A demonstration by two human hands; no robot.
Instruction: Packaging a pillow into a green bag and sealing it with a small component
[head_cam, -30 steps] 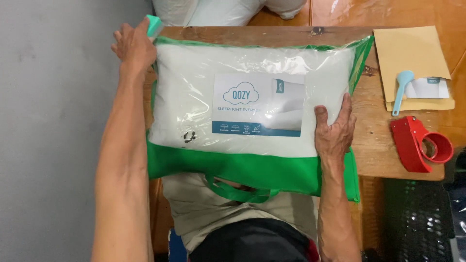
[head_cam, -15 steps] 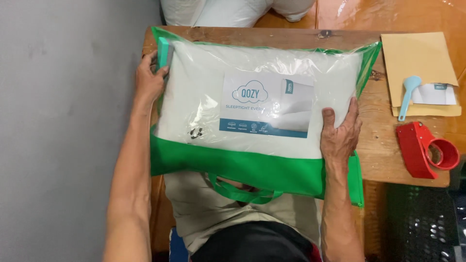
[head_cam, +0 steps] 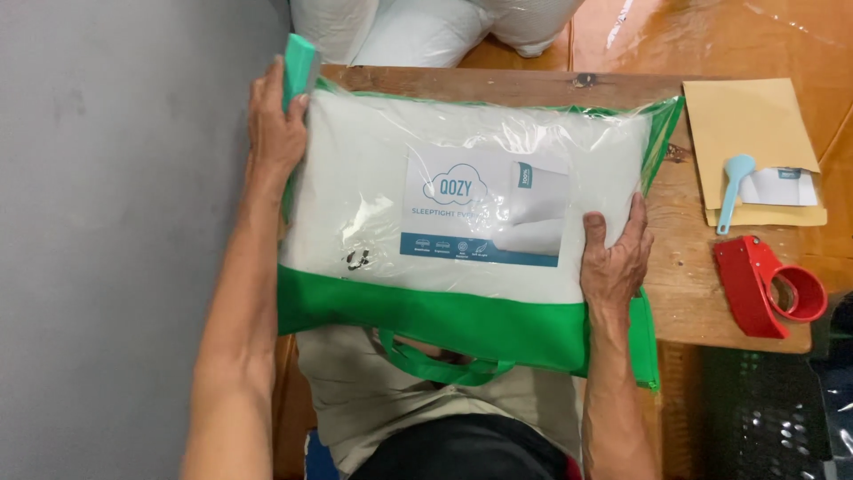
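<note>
On the wooden table (head_cam: pixel 693 267), a packed pillow bag (head_cam: pixel 462 213) lies flat, clear plastic face up, green fabric band and carry handle (head_cam: pixel 444 366) hanging over the near edge toward the person's lap. White pillow inside, printed paper insert showing through the film.

Left hand (head_cam: pixel 277 124) is at the bag's far-left corner, fingers closed around a small teal block (head_cam: pixel 298 64) that sticks up past the corner. Can't tell what the block is; looks like a slider or clip tool held against the bag's edge, which would explain the grip there.

Right hand (head_cam: pixel 613 258) lies flat and open on the bag's right end, fingers spread, palm pressing down. Reads as a hold-down: keeps the stuffed bag from sliding or puffing up while the left works the corner.

Off to the right, apart from the bag: a tan envelope (head_cam: pixel 751 133) with a light-blue scoop-shaped tool (head_cam: pixel 734 187) lying on it, and a red tape dispenser (head_cam: pixel 769 277) near the table's edge. More white pillows (head_cam: pixel 418 27) piled beyond the table's far side. Grey wall (head_cam: pixel 115 222) on the left.
</note>
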